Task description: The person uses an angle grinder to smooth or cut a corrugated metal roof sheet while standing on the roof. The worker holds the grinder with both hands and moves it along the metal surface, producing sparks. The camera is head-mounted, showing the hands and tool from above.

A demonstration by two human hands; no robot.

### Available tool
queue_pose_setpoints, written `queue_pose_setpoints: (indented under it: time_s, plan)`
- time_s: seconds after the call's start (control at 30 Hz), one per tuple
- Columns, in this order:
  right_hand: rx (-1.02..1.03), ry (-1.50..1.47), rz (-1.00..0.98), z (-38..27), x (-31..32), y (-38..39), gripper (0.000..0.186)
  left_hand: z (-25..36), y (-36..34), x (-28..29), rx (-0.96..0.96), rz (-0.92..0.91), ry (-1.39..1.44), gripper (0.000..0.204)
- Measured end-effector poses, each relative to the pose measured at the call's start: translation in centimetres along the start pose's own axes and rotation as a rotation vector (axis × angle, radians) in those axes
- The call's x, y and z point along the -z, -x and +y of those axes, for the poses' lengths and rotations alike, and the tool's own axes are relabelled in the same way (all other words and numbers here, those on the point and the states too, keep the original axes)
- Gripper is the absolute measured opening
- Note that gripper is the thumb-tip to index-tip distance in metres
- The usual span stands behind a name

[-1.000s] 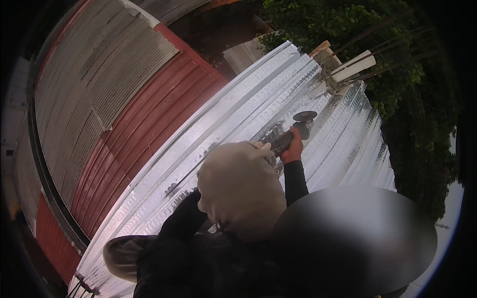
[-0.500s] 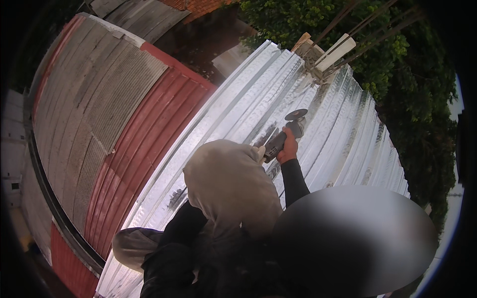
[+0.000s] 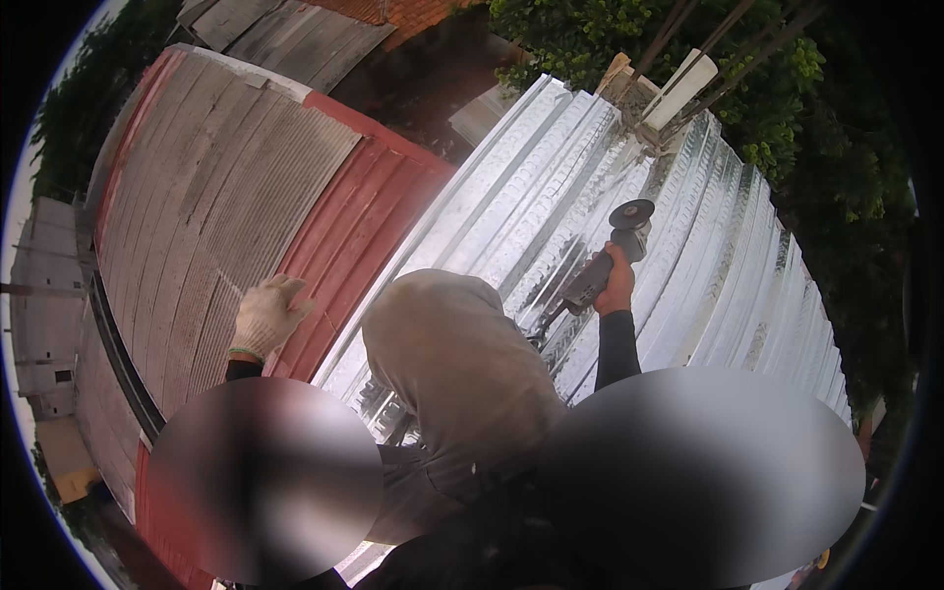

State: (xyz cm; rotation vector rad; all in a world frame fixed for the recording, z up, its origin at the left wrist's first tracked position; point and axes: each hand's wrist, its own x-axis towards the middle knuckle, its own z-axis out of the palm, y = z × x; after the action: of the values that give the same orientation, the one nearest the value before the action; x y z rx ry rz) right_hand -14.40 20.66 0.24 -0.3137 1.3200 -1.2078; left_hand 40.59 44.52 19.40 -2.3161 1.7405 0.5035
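My bare right hand (image 3: 617, 282) is wrapped round the body of a grey angle grinder (image 3: 590, 283). The grinder's dark round disc (image 3: 631, 213) is at its upper end, and its power cord trails from the lower end toward my knee. Under the grinder lies silvery corrugated metal roofing (image 3: 678, 251). Off to the left, my left hand (image 3: 264, 317) wears a pale knit glove with a green cuff. Its fingers are spread and it holds nothing. In the picture it overlaps the red roof strip; I cannot tell whether it touches anything.
My bent knee (image 3: 452, 344) in dusty trousers fills the middle. Beyond the metal's left edge lie a red roof strip (image 3: 369, 216) and grey corrugated roofing (image 3: 216, 187). A concrete stub with a pale board (image 3: 678, 90) and rods stands at the far end, beside leafy trees (image 3: 777, 108).
My left hand, whose fingertips were at the grinder's rear end behind my knee, has swung out to the left. My right hand still holds the grinder. The view has shifted slightly.
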Motion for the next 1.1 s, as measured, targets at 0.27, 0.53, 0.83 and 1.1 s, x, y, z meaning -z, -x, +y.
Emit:
queue_pose_setpoints:
  time_s: [0.27,0.53,0.83,1.1]
  plan:
    - [-0.058,0.047,-0.23,0.2,0.2,-0.4,0.034,-11.5,27.7,-19.6,0.834,0.21,0.82,0.056]
    - [-0.357,0.394,-0.362,-1.4,-3.9,-3.7,0.043,12.6,38.3,-34.5,1.447,0.144,1.067,0.052]
    - [-0.501,0.715,-0.69,7.8,-16.2,0.1,0.041,22.4,37.1,-37.0,1.774,0.343,1.274,0.047]
    - [-0.577,0.809,-0.862,12.5,-20.7,2.7,0.039,20.5,36.6,-35.0,1.799,0.725,1.339,0.043]
